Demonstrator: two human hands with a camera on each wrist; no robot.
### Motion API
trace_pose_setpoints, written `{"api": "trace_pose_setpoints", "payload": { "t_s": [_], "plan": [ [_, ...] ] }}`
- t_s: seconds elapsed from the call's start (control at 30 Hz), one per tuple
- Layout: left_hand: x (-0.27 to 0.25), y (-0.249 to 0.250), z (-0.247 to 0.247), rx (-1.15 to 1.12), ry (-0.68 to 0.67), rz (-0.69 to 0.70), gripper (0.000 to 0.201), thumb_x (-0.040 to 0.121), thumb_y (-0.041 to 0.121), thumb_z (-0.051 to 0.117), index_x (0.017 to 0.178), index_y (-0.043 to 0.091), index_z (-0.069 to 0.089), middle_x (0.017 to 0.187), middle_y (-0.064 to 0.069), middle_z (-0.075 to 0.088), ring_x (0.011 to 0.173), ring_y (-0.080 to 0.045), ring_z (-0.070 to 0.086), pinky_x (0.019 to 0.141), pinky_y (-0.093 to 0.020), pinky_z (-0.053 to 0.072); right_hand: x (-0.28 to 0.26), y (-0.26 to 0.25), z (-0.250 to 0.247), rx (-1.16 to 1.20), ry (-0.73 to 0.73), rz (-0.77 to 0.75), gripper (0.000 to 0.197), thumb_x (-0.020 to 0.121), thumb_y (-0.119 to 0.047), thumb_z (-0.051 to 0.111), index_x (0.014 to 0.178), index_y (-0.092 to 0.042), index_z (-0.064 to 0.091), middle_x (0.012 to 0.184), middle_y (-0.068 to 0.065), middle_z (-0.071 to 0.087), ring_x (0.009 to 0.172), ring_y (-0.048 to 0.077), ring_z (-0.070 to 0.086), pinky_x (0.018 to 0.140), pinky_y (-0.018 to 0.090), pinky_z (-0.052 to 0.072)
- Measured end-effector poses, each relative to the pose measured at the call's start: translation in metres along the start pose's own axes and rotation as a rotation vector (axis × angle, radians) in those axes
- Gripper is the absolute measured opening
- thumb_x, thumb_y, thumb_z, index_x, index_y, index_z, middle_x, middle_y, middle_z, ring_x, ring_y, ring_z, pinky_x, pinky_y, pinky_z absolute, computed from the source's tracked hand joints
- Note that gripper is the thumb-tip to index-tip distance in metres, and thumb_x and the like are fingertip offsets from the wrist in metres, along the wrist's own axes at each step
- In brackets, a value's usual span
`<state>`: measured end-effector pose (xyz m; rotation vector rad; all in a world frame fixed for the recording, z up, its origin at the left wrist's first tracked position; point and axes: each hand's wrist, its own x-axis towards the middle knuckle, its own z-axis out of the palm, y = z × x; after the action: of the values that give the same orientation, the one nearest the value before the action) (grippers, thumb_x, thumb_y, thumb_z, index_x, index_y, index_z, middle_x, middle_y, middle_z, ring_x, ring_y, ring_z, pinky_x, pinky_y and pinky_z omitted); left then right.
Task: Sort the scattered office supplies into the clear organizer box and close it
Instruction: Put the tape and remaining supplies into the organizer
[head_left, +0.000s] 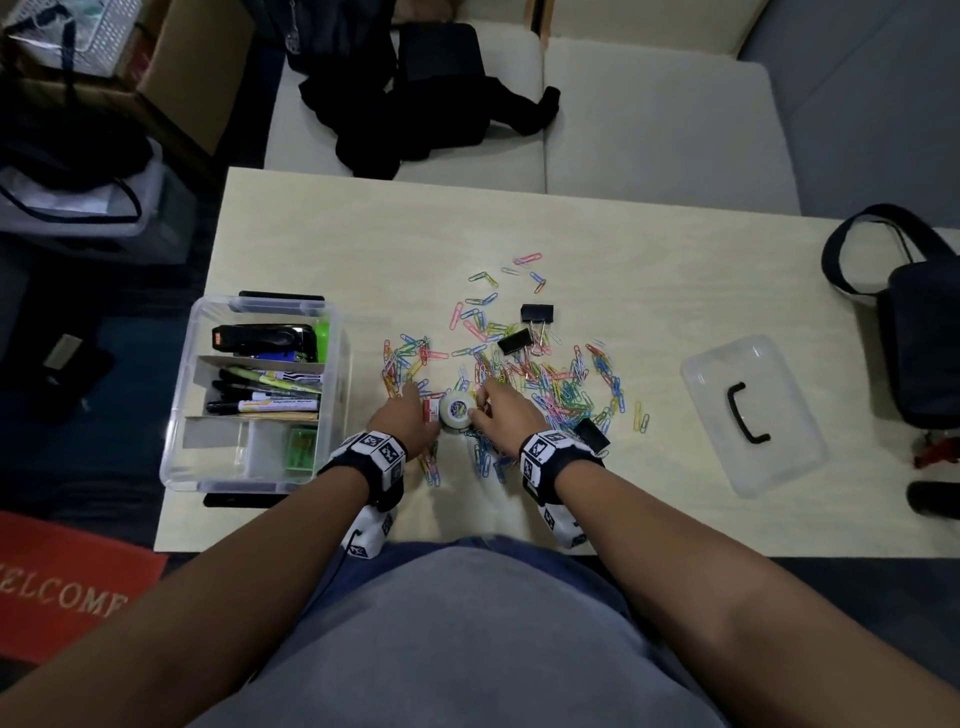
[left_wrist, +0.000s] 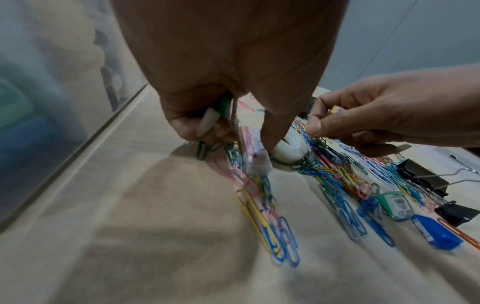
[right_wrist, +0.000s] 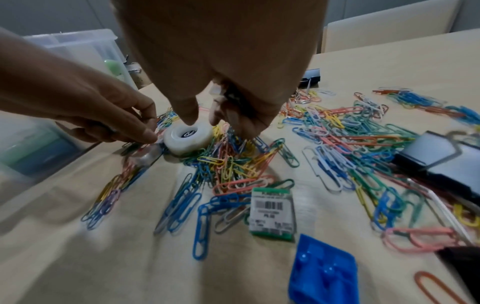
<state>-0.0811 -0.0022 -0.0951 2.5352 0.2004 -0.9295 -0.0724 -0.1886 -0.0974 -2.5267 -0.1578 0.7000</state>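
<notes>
Both hands work the pile. From the head view, our left hand (head_left: 410, 415) and right hand (head_left: 506, 410) flank the tape roll (head_left: 457, 410) on the counter (head_left: 649, 291), beside the organizer box (head_left: 254, 389).

Left wrist: our grip pinches green paper clips (left_wrist: 207, 147).

Right wrist: fingertips (right_wrist: 188, 117) touch the roll; what that grip holds, we cannot tell. Best lift small bunches cleanly.

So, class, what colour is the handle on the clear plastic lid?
Black. The handle on the clear plastic lid shows best in the head view.
</notes>
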Motion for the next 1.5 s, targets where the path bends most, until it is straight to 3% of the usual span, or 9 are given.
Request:
{"api": "trace_pose_setpoints", "payload": {
  "t_s": [0.17,0.37,0.6,0.73,0.9,1.03,1.2,1.33,1.5],
  "plan": [
    [0.002,0.005,0.003,0.075,-0.035,-0.035,0.071,0.086,0.041,0.063,0.138,0.003,0.032,0.118,-0.019,0.061,0.106,-0.035,0.061,0.076,-0.036,0.048,0.012,-0.012,0.007,-0.104,0.031,0.015,0.026,0.092,-0.035,0.059,0.101,-0.015,0.046,0.099,0.005,0.055,0.081,0.027,0.055,0.065,0.036,0.048],
    [0.003,0.007,0.0,0.04,-0.039,-0.033,0.061,0.087,0.042,0.061,0.129,0.002,0.04,0.119,-0.02,0.061,0.107,-0.036,0.061,0.075,-0.035,0.046,0.022,-0.023,0.002,-0.207,-0.014,0.047,0.026,0.092,-0.027,0.056,0.11,-0.008,0.053,0.109,0.011,0.058,0.091,0.03,0.061,0.069,0.033,0.046],
    [-0.002,0.007,-0.01,-0.003,0.009,-0.02,0.056,0.091,0.055,0.048,0.115,0.005,0.045,0.111,-0.02,0.06,0.098,-0.037,0.06,0.07,-0.036,0.043,0.019,-0.013,-0.011,0.164,-0.065,0.038,0.021,0.092,-0.028,0.058,0.097,-0.007,0.055,0.098,0.011,0.06,0.087,0.026,0.055,0.07,0.034,0.04],
    [-0.012,0.017,-0.021,-0.088,0.029,0.02,0.041,0.09,0.035,0.054,0.112,0.002,0.043,0.108,-0.02,0.058,0.093,-0.035,0.057,0.066,-0.034,0.037,0.011,-0.011,-0.015,0.339,0.002,0.072,0.017,0.093,-0.025,0.056,0.089,-0.011,0.048,0.077,0.006,0.05,0.067,0.021,0.044,0.058,0.033,0.03],
    [-0.03,0.022,-0.037,-0.224,0.017,0.097,0.029,0.093,0.032,0.052,0.099,0.008,0.037,0.088,-0.013,0.054,0.081,-0.032,0.054,0.064,-0.035,0.036,-0.001,-0.029,-0.025,0.566,-0.045,0.054,0.012,0.1,-0.021,0.05,0.098,-0.01,0.047,0.074,0.004,0.059,0.045,0.019,0.053,0.044,0.028,0.04],
    [-0.043,0.019,-0.056,-0.284,0.072,0.147,0.025,0.096,0.031,0.044,0.098,0.006,0.047,0.089,-0.015,0.06,0.083,-0.031,0.055,0.069,-0.036,0.038,-0.004,-0.042,-0.033,0.602,0.013,0.022,0.028,0.096,-0.035,0.057,0.112,-0.012,0.062,0.098,0.008,0.071,0.063,0.011,0.061,0.058,0.026,0.046],
    [-0.049,0.002,-0.084,-0.344,0.185,0.205,0.028,0.096,0.037,0.033,0.091,0.014,0.049,0.09,-0.014,0.062,0.085,-0.034,0.057,0.067,-0.034,0.038,-0.009,-0.067,-0.045,0.678,0.098,-0.02,0.027,0.091,-0.043,0.064,0.099,-0.018,0.066,0.084,-0.004,0.066,0.05,-0.003,0.055,0.058,0.027,0.041],
    [-0.052,-0.018,-0.116,-0.376,0.297,0.223,0.026,0.101,0.025,0.033,0.093,0.009,0.052,0.088,-0.015,0.063,0.084,-0.032,0.059,0.068,-0.034,0.039,-0.01,-0.102,-0.051,0.776,0.053,-0.061,0.025,0.092,-0.035,0.067,0.099,-0.012,0.06,0.088,0.001,0.061,0.044,0.015,0.054,0.051,0.029,0.046],
    [-0.052,-0.055,-0.15,-0.332,0.38,0.196,0.023,0.099,0.024,0.035,0.094,0.009,0.053,0.091,-0.021,0.063,0.084,-0.036,0.058,0.073,-0.039,0.043,-0.012,-0.154,-0.045,0.721,-0.016,-0.207,0.017,0.095,-0.021,0.065,0.096,-0.005,0.059,0.088,0.018,0.067,0.045,0.022,0.056,0.046,0.027,0.047]
  ]
}}
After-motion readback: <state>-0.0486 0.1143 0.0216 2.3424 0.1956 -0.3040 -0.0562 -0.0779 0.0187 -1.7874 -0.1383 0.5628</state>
